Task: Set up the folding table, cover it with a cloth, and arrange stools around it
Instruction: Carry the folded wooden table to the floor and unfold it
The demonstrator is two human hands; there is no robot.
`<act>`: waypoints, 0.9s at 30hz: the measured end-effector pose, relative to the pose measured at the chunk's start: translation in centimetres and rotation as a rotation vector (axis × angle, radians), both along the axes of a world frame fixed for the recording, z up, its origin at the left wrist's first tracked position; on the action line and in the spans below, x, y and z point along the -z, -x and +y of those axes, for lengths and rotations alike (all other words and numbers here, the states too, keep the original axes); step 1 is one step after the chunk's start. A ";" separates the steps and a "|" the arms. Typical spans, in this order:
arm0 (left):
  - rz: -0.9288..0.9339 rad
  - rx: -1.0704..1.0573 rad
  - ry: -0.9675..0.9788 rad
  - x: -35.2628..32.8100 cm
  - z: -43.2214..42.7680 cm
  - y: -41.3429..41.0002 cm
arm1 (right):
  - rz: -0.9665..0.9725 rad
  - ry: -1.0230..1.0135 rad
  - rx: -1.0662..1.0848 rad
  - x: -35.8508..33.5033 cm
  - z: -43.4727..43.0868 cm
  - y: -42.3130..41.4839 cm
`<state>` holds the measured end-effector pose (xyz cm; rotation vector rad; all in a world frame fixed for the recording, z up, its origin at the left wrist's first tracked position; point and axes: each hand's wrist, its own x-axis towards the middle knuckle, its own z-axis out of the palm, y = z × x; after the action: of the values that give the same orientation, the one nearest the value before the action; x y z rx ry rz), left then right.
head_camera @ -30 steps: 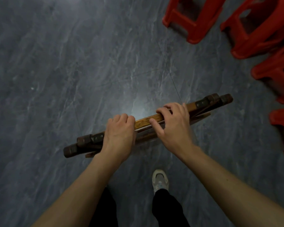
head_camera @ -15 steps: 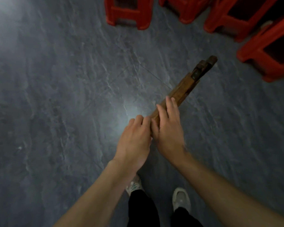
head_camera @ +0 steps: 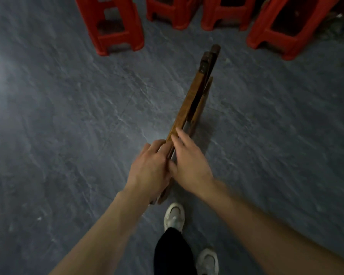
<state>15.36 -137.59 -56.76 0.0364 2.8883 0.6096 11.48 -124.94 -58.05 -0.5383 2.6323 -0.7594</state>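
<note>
Head view, looking down.

- Folding table (head_camera: 189,108): still folded flat, held edge-up above the grey marbled floor (head_camera: 68,116). Its long axis runs from the person's hands away to the far side, with the dark-capped leg ends farthest out. Whether its lower edge touches the floor cannot be told.
- Left hand (head_camera: 149,167): fingers curled over the left side of the table's near end, gripping it.
- Right hand (head_camera: 189,161): just beside the left hand, thumb touching it. It is laid over the top edge, forefinger straight along the wood, the rest wrapped over the right side.
- Red plastic stools (head_camera: 115,30): four in a row on the floor at the far edge, apart from the table's far end.
- White shoes (head_camera: 174,216) and a black trouser leg (head_camera: 173,253): near, below the hands.
</note>
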 end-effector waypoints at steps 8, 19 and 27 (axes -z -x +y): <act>-0.002 0.071 -0.042 0.0 -1.1 -2.5 | -0.056 0.018 0.062 -1.2 -0.3 -4.8; 0.041 0.323 -0.311 2.3 -7.2 -3.8 | 0.006 0.148 0.465 0.4 -6.2 -8.3; 0.069 0.420 -0.182 1.3 -7.7 -2.9 | 0.041 0.078 0.499 0.7 -6.4 -8.1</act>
<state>18.27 -145.29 -58.05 0.6809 2.7482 0.7917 19.57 -131.38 -58.79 0.0989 2.8149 -1.0012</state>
